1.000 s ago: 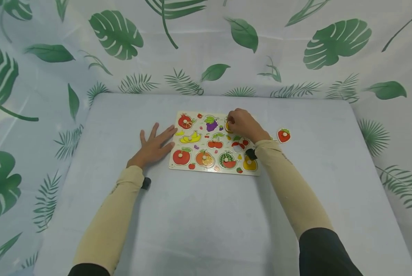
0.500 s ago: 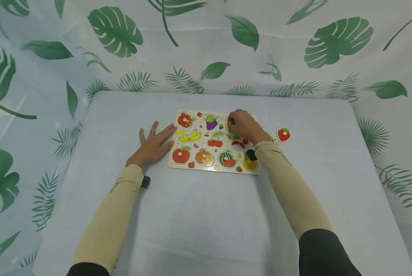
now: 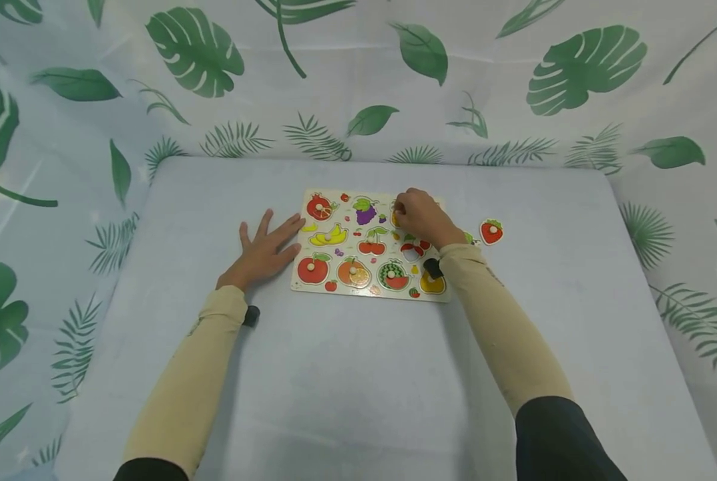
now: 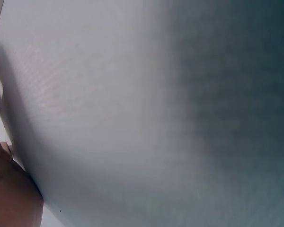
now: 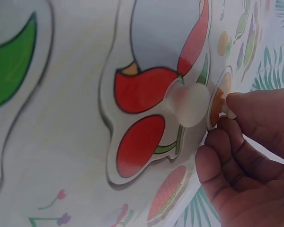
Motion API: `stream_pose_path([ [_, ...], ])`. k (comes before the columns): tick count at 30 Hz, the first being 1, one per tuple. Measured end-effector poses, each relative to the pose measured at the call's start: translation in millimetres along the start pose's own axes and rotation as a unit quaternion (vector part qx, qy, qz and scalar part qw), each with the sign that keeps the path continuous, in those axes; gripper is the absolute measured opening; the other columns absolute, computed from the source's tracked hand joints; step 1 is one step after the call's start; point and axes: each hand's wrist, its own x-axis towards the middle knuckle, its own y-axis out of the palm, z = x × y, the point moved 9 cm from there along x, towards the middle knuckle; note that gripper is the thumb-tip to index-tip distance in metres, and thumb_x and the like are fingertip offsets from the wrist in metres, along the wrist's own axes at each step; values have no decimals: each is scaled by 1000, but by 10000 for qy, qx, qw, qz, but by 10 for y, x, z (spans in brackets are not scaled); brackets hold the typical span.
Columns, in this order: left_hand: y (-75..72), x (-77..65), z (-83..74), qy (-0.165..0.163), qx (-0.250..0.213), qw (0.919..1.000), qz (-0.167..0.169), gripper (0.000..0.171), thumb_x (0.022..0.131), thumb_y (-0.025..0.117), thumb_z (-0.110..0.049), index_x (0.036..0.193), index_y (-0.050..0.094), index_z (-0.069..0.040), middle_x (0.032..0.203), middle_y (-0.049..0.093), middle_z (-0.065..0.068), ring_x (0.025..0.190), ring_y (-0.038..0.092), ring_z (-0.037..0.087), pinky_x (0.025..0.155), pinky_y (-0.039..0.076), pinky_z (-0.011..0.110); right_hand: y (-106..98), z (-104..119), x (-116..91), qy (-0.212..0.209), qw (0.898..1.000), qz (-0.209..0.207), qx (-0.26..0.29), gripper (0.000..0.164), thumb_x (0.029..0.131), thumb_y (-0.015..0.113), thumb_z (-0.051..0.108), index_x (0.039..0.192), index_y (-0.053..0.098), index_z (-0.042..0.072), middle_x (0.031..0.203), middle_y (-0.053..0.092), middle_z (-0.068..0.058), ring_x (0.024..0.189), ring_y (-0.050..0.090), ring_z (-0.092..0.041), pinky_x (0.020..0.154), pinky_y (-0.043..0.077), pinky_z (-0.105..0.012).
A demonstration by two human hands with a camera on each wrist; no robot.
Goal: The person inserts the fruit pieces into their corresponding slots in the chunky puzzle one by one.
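A fruit knob puzzle board (image 3: 342, 291) lies on the table, with knobbed pieces in its recesses. My left hand (image 3: 262, 254) rests with fingers spread, fingertips at the board's left edge; part of the left hand (image 4: 14, 201) shows in the left wrist view's corner. Over the top right of the board, my right hand (image 3: 421, 215) pinches the knob of an orange-yellow fruit puzzle piece (image 5: 219, 101) between thumb and fingers. Nearer that wrist camera is a red and white fruit piece (image 5: 139, 146) with a white knob. The right hand hides much of the orange-yellow piece in the head view.
A loose strawberry puzzle piece (image 3: 491, 232) lies right of the board. Beside it, a green bit of another piece (image 3: 469, 237) peeks out past the right sleeve. A white table cover (image 3: 346, 374) spreads around, with a leaf-print curtain (image 3: 334, 67) behind.
The head view has shifted slightly, so the scene sits a little higher and further left. Both hands keep their places at the board.
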Motion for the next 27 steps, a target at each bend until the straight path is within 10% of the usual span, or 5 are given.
stream_pose_path([
  [27,-5,-11,-16,64,-89,9999,-35,66,112,49,-46,172,26,-32,178,17,-9,162,-21,28,117,-29,62,-237,-42,-204,182,9995,265,18,44,108,63,16,147,60,-2,137,60,-23,120,60,-38,108,50,-54],
])
